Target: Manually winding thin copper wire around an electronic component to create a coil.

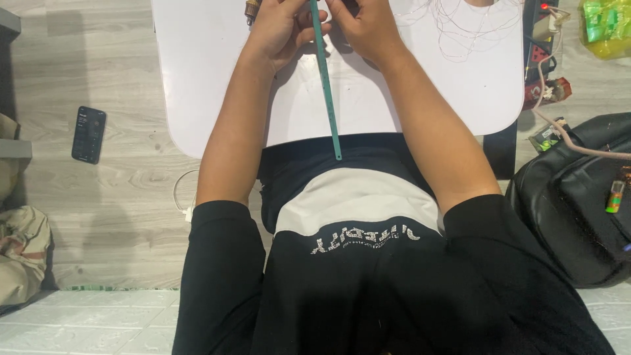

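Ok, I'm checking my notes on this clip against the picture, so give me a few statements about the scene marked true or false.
1. Both hands, left hand and right hand, are at the teal strip. True.
2. The strip lies flat on the floor. False: it runs over the white table toward the person's body.
3. A dark phone lies on the floor to the left. True.
4. The black bag sits on the table. False: it is on the floor at the right.
5. Thin wire lies on the table. True.

phone screen: dark rectangle on the floor, left of frame
green packet: crinkled green-yellow plastic pack, top right corner of frame
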